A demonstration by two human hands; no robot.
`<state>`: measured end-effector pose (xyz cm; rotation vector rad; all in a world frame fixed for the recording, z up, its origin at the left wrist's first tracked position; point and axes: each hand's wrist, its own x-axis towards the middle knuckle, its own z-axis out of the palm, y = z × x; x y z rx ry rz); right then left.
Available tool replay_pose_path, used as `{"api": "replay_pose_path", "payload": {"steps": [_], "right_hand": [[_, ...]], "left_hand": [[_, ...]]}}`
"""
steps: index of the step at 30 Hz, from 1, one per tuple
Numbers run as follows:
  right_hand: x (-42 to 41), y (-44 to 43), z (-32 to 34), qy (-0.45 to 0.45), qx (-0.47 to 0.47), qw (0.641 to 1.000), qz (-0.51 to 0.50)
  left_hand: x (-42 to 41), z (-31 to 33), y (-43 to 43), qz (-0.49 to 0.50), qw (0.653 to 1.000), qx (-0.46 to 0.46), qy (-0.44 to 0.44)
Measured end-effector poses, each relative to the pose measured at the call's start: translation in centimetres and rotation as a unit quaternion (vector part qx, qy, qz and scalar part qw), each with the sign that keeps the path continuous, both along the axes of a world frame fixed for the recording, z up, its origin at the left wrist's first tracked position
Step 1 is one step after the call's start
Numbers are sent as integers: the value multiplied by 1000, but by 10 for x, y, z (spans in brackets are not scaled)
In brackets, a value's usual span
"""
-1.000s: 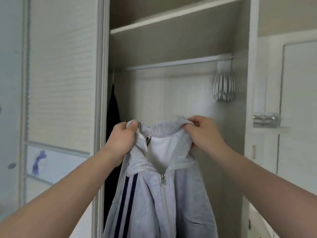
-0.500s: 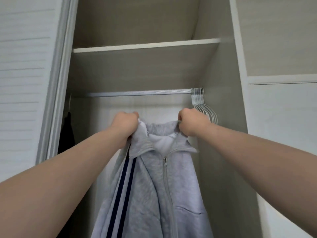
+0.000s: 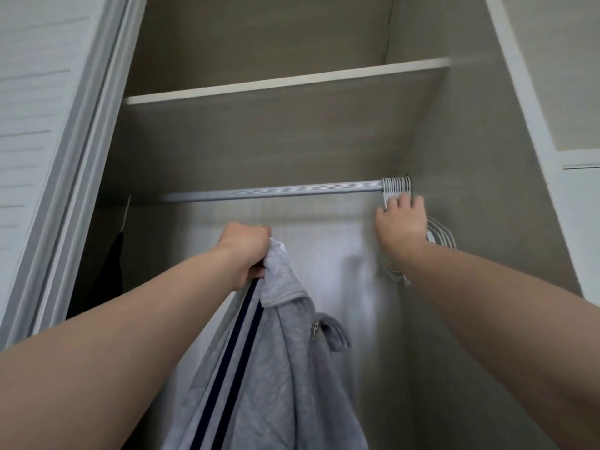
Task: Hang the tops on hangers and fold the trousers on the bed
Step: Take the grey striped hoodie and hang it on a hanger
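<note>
The fingers (image 3: 257, 273) of the left hand (image 3: 243, 251) are curled tight round the collar of the grey zip jacket (image 3: 279, 368). The jacket hangs down from that fist in front of the open wardrobe, and its bottom is cut off by the picture's edge. The fingers (image 3: 418, 204) of the right hand (image 3: 401, 222) reach up and touch the necks of the white wire hangers (image 3: 394, 185). The back of the hand hides the thumb, so I cannot tell if it grips one. The hangers are bunched at the right end of the rail (image 3: 269, 191), partly behind the hand and arm. A shelf (image 3: 285, 82) sits above the rail. A dark piece of clothing (image 3: 110, 271) hangs at the left, half hidden by the sliding door (image 3: 39, 125). Half a second ago both hands held the collar; now the right one has let go, and that side has flopped down.
</note>
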<state>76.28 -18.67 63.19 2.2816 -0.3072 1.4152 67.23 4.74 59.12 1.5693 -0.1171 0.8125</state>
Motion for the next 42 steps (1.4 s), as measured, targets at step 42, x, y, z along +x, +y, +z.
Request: {"api": "replay_pose_path", "payload": {"steps": [42], "right_hand": [[-388, -143, -110, -73, 530, 600, 595]], "left_hand": [[-263, -16, -146, -201, 973, -88, -74]]}}
